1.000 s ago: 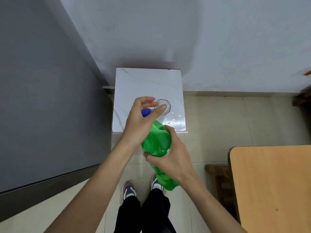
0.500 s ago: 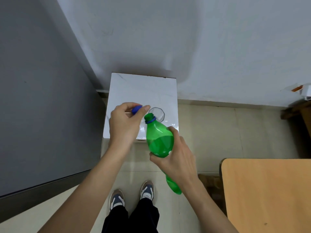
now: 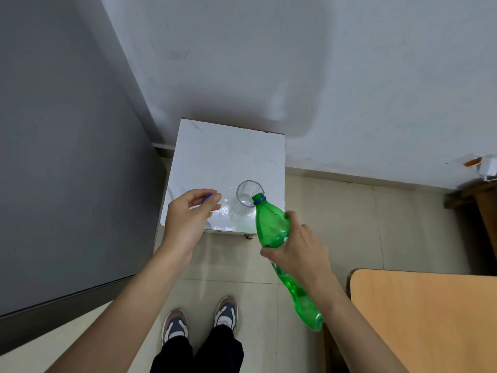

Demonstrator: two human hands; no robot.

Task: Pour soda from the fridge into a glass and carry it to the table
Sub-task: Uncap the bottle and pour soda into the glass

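A green soda bottle (image 3: 271,224) with its cap off is tilted in my right hand (image 3: 301,251), which grips its middle. Its open mouth sits at the near rim of a clear glass (image 3: 247,191). The glass stands near the front right of a small white marble-top stand (image 3: 215,157). My left hand (image 3: 188,219) hovers over the stand's front left corner and pinches the blue cap (image 3: 207,196) between thumb and fingers. I see no liquid in the glass.
A grey fridge side (image 3: 67,157) fills the left. A white wall rises behind the stand. A wooden table (image 3: 430,319) is at the lower right, with dark wooden furniture (image 3: 473,200) at the right edge. My shoes stand on the tiled floor (image 3: 349,224).
The cap came off the bottle in my left hand, which moved left. My right hand carried the bottle right and tipped its mouth to the glass rim.
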